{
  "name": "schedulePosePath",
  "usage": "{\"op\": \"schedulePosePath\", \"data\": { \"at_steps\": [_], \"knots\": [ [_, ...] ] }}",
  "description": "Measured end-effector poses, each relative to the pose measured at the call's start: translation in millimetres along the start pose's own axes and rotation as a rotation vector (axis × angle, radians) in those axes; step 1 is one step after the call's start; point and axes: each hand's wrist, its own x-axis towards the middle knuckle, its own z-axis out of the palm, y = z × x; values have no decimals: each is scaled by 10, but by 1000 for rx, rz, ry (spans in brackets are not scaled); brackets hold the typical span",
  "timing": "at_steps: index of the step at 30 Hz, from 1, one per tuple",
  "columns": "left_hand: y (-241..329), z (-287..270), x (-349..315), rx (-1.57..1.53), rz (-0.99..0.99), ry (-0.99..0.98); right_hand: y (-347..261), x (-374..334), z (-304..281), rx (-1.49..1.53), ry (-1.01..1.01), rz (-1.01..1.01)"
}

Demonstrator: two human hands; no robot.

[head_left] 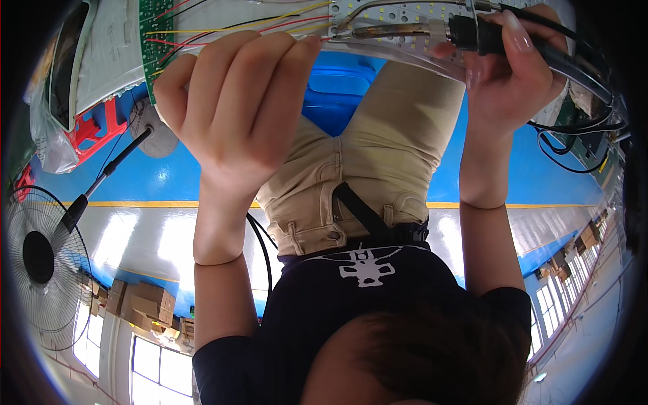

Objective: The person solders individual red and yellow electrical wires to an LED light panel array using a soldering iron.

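Note:
My right hand is closed around the black handle of a soldering iron. The iron's metal barrel points left, and its tip meets the edge of a white board with small yellowish squares. A thin curved metal tube runs above the barrel toward the same tip. Just left of the tip, my left hand is pinched on a thin red wire at the board's edge. Its palm side is hidden. Red, yellow and black wires stretch from a green circuit board to the white board.
Black cables trail from the iron at the right. A flat dark-screened device and clear plastic bag lie at the left. Below stand a blue stool, a red stool and a fan. Cardboard boxes are farther off.

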Motion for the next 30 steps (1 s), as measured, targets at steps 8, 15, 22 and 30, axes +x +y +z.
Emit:
{"op": "schedulePosePath", "data": {
  "at_steps": [8, 15, 22, 30],
  "knots": [
    [-2, 17, 0, -3, 9, 11, -11, 3, 6, -14, -24, -10],
    [-5, 23, -7, -1, 8, 21, -5, 2, -1, 27, -34, 16],
    [-6, 15, 3, -9, 10, 18, -52, 2, 52, 25, -47, 41],
    [0, 4, -9, 10, 6, 2, -22, -21, 120, -73, 23, -99]
  ]
}}
